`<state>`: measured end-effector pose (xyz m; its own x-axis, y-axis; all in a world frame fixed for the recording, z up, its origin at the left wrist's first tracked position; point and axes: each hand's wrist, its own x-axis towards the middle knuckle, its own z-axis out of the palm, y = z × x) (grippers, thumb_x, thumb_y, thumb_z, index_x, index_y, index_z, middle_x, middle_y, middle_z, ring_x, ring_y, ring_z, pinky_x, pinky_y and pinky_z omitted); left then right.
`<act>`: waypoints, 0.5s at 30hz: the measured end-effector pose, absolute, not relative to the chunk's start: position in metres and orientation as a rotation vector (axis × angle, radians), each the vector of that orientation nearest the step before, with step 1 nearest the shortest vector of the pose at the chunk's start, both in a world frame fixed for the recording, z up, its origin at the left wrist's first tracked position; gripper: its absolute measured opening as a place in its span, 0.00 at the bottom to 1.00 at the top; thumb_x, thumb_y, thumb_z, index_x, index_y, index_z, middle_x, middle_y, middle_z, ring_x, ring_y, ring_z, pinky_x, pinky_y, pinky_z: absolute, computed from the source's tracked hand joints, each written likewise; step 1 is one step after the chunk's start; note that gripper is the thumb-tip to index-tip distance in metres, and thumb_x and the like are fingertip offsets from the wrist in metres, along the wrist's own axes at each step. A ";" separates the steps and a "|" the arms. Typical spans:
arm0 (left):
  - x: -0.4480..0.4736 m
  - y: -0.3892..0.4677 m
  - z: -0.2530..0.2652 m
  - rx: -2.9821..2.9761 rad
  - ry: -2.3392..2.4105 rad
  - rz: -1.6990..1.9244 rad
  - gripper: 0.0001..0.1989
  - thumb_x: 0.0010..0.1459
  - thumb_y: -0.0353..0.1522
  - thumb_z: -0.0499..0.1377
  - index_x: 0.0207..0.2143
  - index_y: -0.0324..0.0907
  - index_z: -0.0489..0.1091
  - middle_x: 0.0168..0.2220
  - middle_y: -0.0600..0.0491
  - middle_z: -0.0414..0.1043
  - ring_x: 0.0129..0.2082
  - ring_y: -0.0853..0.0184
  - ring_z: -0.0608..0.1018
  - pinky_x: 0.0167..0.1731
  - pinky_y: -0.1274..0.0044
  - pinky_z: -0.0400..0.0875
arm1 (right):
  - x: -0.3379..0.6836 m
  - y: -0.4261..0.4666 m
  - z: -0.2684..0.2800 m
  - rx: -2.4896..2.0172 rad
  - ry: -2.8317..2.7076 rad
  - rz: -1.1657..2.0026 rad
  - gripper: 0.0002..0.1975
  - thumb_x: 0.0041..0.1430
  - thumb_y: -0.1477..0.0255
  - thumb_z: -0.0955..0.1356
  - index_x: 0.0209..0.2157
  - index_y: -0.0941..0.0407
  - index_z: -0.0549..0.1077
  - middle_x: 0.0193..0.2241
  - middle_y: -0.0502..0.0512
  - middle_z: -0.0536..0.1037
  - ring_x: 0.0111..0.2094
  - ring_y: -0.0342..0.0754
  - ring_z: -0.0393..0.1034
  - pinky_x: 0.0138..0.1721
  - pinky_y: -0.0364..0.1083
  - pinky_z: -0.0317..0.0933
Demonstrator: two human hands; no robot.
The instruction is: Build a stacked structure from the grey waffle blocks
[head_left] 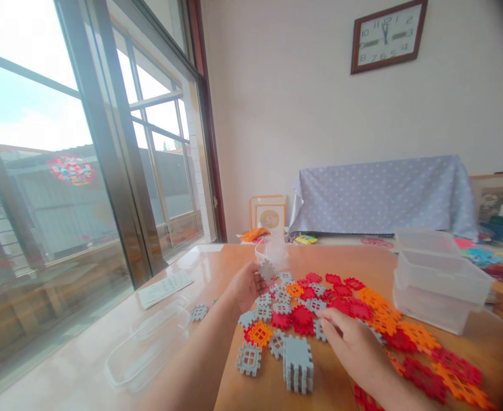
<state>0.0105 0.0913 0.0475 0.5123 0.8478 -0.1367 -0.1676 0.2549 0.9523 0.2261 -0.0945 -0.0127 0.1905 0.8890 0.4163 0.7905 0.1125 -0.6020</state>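
Observation:
My left hand (251,290) is raised over the far left of the pile, its thumb and fingers closed on a grey square building tile (267,269) with notched edges. Reaching into the pile from the right is my right hand (351,338), fingers stretched forward. Its fingertips are at a grey window tile (316,305), and another grey tile (320,330) lies partly behind the thumb. Whether they touch I cannot tell. Nearer to me stands a neat stack of grey tiles (298,362). Red tiles (302,319) and orange tiles (260,334) lie loose between my hands.
A clear plastic container (272,251) stands behind my left hand. Stacked clear boxes (442,285) are at the right. Clear lids (148,342) and a printed sheet (165,288) lie at the left, beside the window. More orange tiles (379,308) spread rightward.

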 end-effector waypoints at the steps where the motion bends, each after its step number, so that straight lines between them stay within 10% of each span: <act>1: 0.009 0.082 0.051 1.054 0.698 0.763 0.16 0.55 0.40 0.55 0.40 0.38 0.73 0.35 0.47 0.78 0.32 0.66 0.79 0.36 0.76 0.72 | 0.226 -0.095 -0.013 -1.658 -1.584 0.164 0.17 0.68 0.61 0.60 0.46 0.49 0.77 0.40 0.54 0.84 0.42 0.54 0.78 0.45 0.51 0.68; 15: 0.017 -0.035 0.064 0.967 0.535 0.739 0.12 0.60 0.38 0.56 0.38 0.38 0.72 0.33 0.47 0.79 0.31 0.64 0.81 0.34 0.75 0.72 | 0.199 -0.119 0.011 -1.335 -1.577 -0.130 0.30 0.63 0.59 0.69 0.65 0.49 0.62 0.61 0.60 0.69 0.59 0.58 0.68 0.56 0.56 0.70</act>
